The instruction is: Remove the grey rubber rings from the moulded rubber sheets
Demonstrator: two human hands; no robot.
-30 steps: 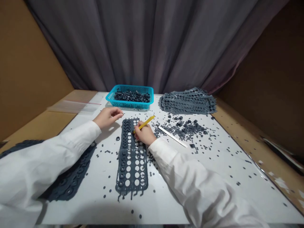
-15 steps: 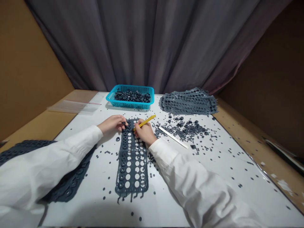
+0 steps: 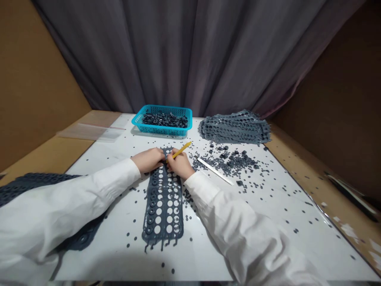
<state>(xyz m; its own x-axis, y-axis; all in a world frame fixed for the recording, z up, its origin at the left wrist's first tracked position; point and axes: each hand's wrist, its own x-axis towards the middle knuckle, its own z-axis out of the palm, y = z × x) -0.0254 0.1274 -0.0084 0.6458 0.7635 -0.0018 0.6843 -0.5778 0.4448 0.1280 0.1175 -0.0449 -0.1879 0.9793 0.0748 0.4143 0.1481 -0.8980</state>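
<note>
- Fingers of right hand (image 3: 178,162) clamped round a slim yellow stick (image 3: 185,147)
- Left hand (image 3: 149,160): fingers bunched, whether on anything I cannot tell
- Both at the far end of a dark-grey perforated rubbery sheet (image 3: 164,206), on white tabletop (image 3: 268,230)
- Apparently working its rings (image 3: 147,230); next needs steady left hold

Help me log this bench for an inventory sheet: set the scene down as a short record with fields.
left-hand grip: at the perforated sheet's far end; whether it holds anything is hidden
right-hand grip: holding yellow tool over that sheet
sheet: dark; rings along its left column, open holes elsewhere
behind: blue basket of small dark parts
right: stacked sheets, white strip, scattered dark bits
left: dark ringed sheets, clear plastic
</note>
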